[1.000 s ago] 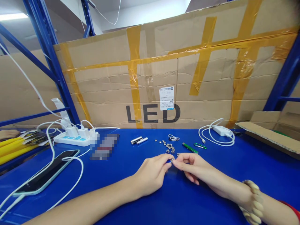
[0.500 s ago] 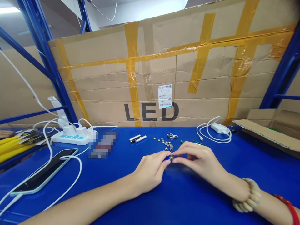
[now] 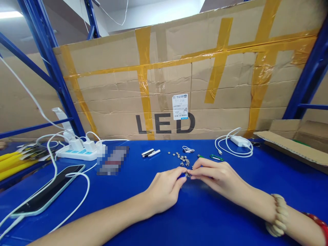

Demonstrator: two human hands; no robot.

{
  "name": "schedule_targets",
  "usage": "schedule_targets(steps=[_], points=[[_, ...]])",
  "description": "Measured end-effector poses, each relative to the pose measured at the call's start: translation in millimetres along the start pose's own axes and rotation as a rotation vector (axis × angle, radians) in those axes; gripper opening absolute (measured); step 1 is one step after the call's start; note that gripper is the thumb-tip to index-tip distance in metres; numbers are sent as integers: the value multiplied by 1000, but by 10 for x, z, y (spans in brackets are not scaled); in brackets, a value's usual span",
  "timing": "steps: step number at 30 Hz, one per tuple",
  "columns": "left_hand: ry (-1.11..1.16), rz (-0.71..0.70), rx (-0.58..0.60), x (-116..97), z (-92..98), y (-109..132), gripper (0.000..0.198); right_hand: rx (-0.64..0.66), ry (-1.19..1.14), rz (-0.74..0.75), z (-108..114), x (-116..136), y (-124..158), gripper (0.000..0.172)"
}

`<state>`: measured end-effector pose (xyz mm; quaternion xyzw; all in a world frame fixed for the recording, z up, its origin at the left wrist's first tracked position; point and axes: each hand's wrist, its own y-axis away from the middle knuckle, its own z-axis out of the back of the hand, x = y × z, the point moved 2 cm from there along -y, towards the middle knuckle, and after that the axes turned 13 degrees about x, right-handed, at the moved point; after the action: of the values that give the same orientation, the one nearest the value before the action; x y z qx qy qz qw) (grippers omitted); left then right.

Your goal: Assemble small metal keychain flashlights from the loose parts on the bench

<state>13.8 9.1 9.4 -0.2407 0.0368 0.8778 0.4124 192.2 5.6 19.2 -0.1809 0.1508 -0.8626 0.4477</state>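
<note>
Both hands meet over the blue tabletop, fingertip to fingertip. Between the thumb and forefinger of my left hand (image 3: pixel 165 189) is a small round silver metal piece (image 3: pixel 188 174), partly covered by the fingers. The fingertips of my right hand (image 3: pixel 221 176) pinch at the same piece from the other side. Just beyond them lies a loose cluster of similar small metal pieces (image 3: pixel 182 159), several in number. Short silver and black metal rods (image 3: pixel 151 153) lie farther left. A small white clip-like loop (image 3: pixel 188 149) and a green carabiner (image 3: pixel 216 158) sit behind the hands.
At left are a white power strip (image 3: pixel 79 152) with plugs, a phone (image 3: pixel 48 189) crossed by white cables, and yellow-handled tools (image 3: pixel 15 162). A white adapter (image 3: pixel 239 140) with coiled cable and an open cardboard box (image 3: pixel 292 147) stand right. Taped cardboard (image 3: pixel 115 99) walls the back.
My right hand has dropped slightly and its fingers have shifted at the metal piece, uncovering more of the green carabiner. My left hand stays nearly in place. The view has tilted slightly.
</note>
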Motion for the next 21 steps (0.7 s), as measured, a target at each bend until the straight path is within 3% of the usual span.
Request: schedule_targets(steps=[21], points=[[34, -45, 63, 36, -7, -12, 22, 28, -23, -98, 15, 13, -5, 19]])
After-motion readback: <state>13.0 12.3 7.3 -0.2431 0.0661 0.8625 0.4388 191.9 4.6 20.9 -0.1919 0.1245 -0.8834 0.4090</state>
